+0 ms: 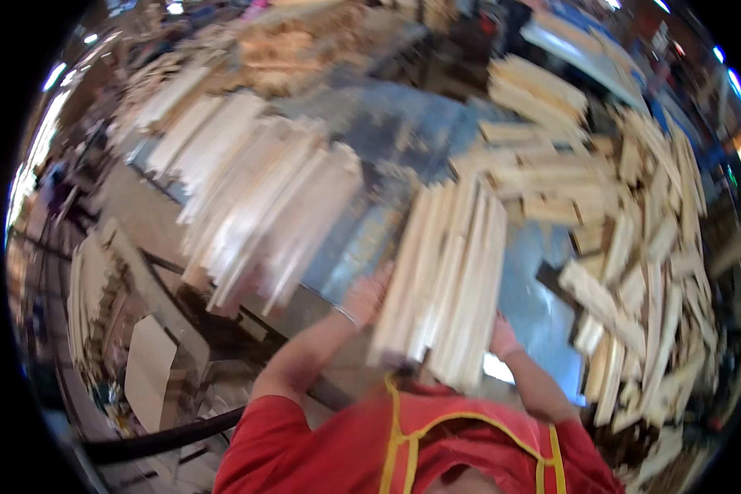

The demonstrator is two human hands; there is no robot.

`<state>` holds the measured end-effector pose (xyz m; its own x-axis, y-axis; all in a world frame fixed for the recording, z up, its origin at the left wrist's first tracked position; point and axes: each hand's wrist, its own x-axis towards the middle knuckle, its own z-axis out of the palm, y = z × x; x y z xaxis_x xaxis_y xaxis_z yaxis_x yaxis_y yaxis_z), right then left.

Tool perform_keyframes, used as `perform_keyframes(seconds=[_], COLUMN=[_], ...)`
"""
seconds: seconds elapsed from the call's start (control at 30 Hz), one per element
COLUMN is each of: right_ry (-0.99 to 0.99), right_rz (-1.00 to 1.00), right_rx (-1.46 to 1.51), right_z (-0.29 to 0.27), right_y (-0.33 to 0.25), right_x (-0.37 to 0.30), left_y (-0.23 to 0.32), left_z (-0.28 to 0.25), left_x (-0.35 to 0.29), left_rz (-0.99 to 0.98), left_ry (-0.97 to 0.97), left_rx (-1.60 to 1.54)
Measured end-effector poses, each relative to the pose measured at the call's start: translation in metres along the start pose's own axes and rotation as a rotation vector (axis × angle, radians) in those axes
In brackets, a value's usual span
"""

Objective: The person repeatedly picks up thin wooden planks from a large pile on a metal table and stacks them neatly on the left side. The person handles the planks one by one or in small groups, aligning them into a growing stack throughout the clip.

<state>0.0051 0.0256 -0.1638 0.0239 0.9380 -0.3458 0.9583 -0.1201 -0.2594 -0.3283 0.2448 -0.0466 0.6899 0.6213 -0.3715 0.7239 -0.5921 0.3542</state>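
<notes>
A bundle of pale wooden slats point(445, 267) lies lengthwise in front of me, its near ends close to my red apron. My left hand point(366, 298), which looks gloved, presses against the left side of the bundle. On the opposite side my right hand point(505, 336) grips the lower right edge, its fingers partly hidden by the wood. The two hands hold the bundle between them. Motion blurs the slats and hands, so single fingers do not show sharply. Left of the bundle, a wide row of similar slats point(259, 193) lies slanted on the blue metal table point(362, 123).
Loose, uneven wood pieces point(634, 305) are heaped along the right side. A stack of short boards point(539, 90) stands at the far right, and more stacked wood point(276, 53) at the back. A dark curved bar point(165, 435) runs at lower left. A person point(66, 193) is at far left.
</notes>
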Motion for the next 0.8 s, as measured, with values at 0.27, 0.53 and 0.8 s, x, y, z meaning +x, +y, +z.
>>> perform_keyframes(seconds=[0.27, 0.53, 0.8], right_ry=[0.212, 0.143, -0.061], right_rz=[0.346, 0.537, 0.356], right_rx=[0.942, 1.509, 1.688], right_z=[-0.063, -0.103, -0.107], right_y=[-0.002, -0.079, -0.201], right_x=[0.001, 0.061, 0.143], left_y=[-0.049, -0.04, -0.11], left_z=[0.036, 0.038, 0.036], left_x=[0.01, -0.034, -0.119], left_rz=[-0.038, -0.137, -0.472], left_ry=[0.019, 0.115, 0.848], left_rx=[-0.31, -0.848, -0.371])
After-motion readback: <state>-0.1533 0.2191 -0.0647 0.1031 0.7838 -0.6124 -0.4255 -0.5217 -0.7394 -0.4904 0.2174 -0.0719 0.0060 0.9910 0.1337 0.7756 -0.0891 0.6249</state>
